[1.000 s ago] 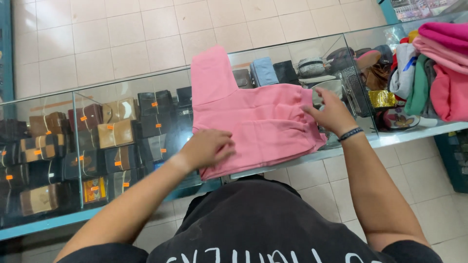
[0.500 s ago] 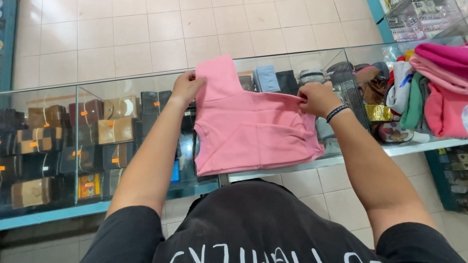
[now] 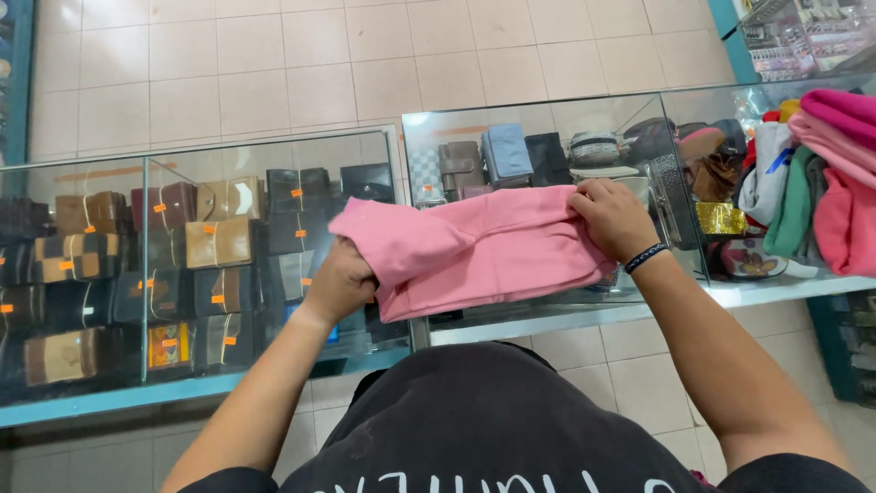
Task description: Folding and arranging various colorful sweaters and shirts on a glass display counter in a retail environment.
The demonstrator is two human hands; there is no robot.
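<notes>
Pink cloth (image 3: 484, 256) lay folded across the top of the glass counter (image 3: 547, 315), straight ahead of us, with its long axis running left to right between our two hands. Our left hand (image 3: 339, 285) had closed around the left end, where the fabric bunched into a rounded fold, fingers curled under it in a firm grasp. Our right hand (image 3: 613, 217) lay on the right end, fingers bent and pinching the upper edge there, a dark beaded bracelet (image 3: 646, 258) at the wrist. Both hands touched the cloth; neither was nearer than the other, since each held one end, though the left sat a little lower and closer to our body, so the cloth tilted slightly up toward the right.

We counted one pink cloth in hand and two hands on it. To the right, at the counter's end, a heap of other folded fabrics (image 3: 821, 183) was piled: pink, magenta, green and white pieces that we could not count exactly, as they overlapped. Beneath the glass sat many wallets (image 3: 219, 242) in rows, brown, black and tan, most with small orange tags, too many and too crowded for a sure count. Pale tiled floor (image 3: 274, 64) stretched beyond the counter.
</notes>
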